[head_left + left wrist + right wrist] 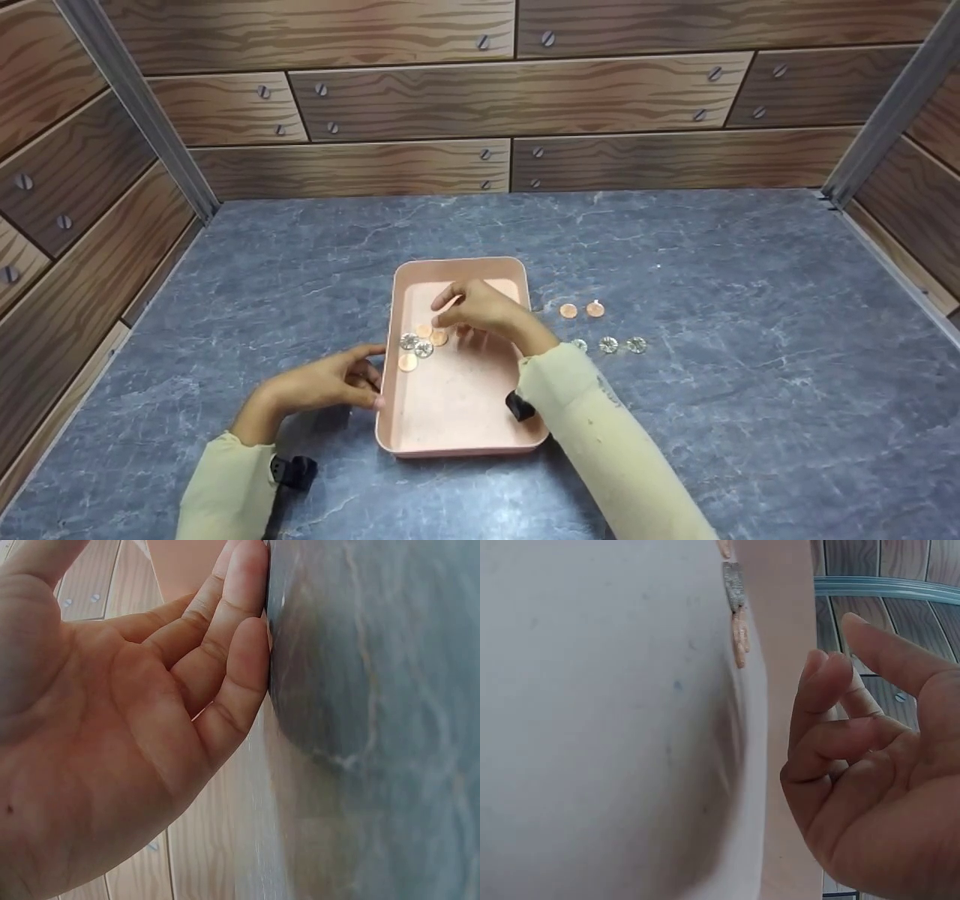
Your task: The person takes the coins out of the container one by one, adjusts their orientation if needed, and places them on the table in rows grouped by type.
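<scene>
A shallow pink tray (pixel 461 409) lies on the table. Toward its left side sit several thin round coins, copper-coloured (pixel 407 363) and silver (pixel 424 349); the right wrist view shows the silver coin (pixel 733 585) and copper coins (pixel 739 637) nearly edge-on. Above the tray, my right hand (pixel 484 309) hovers near these coins, fingers loosely bent, thumb and forefinger apart, nothing visible between them. At the tray's left wall, my left hand (pixel 322 381) touches the rim with thumb and forefinger. Its other fingertips (pixel 249 652) rest on the tabletop in the left wrist view.
Right of the tray, two copper coins (pixel 568 310) lie in a row on the marbled table (pixel 735 300). Below them is a row of silver coins (pixel 608 345), one partly hidden by my right sleeve. Wood-patterned walls (pixel 420 97) enclose the back and sides.
</scene>
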`<act>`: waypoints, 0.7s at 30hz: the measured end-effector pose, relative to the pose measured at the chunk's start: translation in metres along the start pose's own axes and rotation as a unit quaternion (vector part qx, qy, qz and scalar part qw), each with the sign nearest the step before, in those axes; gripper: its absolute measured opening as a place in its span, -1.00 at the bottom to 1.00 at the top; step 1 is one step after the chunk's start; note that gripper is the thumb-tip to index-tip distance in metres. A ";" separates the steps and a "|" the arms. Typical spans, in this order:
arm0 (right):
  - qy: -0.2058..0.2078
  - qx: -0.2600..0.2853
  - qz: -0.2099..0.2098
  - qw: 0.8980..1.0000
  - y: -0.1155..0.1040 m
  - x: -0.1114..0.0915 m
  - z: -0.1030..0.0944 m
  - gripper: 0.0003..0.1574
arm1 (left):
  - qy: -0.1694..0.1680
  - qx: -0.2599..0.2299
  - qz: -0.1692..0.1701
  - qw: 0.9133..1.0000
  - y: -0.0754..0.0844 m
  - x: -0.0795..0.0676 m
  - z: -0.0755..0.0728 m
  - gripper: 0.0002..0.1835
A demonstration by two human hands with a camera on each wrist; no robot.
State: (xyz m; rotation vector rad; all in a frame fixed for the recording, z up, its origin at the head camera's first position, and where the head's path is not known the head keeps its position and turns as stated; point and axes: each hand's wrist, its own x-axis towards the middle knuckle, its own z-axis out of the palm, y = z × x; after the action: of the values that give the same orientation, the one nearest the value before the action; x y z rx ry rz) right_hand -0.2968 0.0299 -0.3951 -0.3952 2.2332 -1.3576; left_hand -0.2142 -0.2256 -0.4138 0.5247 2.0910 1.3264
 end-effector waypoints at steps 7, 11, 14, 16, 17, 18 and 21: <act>0.000 -0.016 0.005 1.000 0.007 0.004 0.007 -0.66 | -0.002 -0.001 0.000 1.000 0.002 -0.001 0.001 -0.02; -0.004 -0.029 0.005 1.000 0.009 0.004 0.009 -0.68 | -0.001 -0.004 -0.005 1.000 0.003 -0.001 0.001 -0.01; -0.006 -0.041 0.004 0.999 0.010 0.004 0.009 -0.68 | 0.001 -0.002 -0.005 1.000 0.003 -0.001 0.001 -0.01; -0.005 -0.046 0.002 0.999 0.011 0.004 0.010 -0.69 | 0.003 0.001 -0.006 1.000 0.003 -0.002 0.001 -0.02; -0.005 -0.048 0.000 0.999 0.011 0.004 0.010 -0.69 | 0.003 0.003 -0.005 1.000 0.003 -0.002 0.001 -0.02; -0.006 -0.051 -0.001 0.999 0.011 0.004 0.010 -0.70 | 0.004 0.005 -0.005 1.000 0.003 -0.002 0.001 -0.02; -0.008 -0.060 -0.006 0.998 0.011 0.004 0.011 -0.71 | 0.004 0.009 -0.007 1.000 0.003 -0.002 0.001 -0.02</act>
State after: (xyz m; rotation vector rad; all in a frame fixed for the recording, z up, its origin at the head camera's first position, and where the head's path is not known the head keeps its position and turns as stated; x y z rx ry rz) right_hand -0.2943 0.0250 -0.4105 -0.4606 2.3096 -1.2260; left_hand -0.2126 -0.2249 -0.4110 0.5120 2.1112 1.3067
